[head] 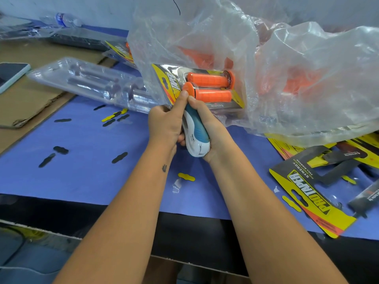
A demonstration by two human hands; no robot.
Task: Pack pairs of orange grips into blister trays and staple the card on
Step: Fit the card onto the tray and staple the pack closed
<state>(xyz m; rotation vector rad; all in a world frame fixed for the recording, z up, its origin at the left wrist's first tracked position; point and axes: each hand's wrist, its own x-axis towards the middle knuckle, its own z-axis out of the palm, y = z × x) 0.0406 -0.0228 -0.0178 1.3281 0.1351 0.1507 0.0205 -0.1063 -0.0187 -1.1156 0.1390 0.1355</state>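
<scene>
Stapler (195, 132) nose hidden behind both thumbs. Loose orange grips (295, 83) blurred inside plastic bag (307, 78). Card stack (320, 193) cut off at right edge; small print unreadable.

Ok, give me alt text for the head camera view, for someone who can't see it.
Both hands, left hand and right hand, squeeze a white and blue stapler on the edge of a blister pack holding two orange grips. A large clear plastic bag lies behind, with printed cards on the blue table.

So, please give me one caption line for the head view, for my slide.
Both hands squeeze a blue-white stapler onto the edge of a carded blister pack holding two orange grips.
</scene>
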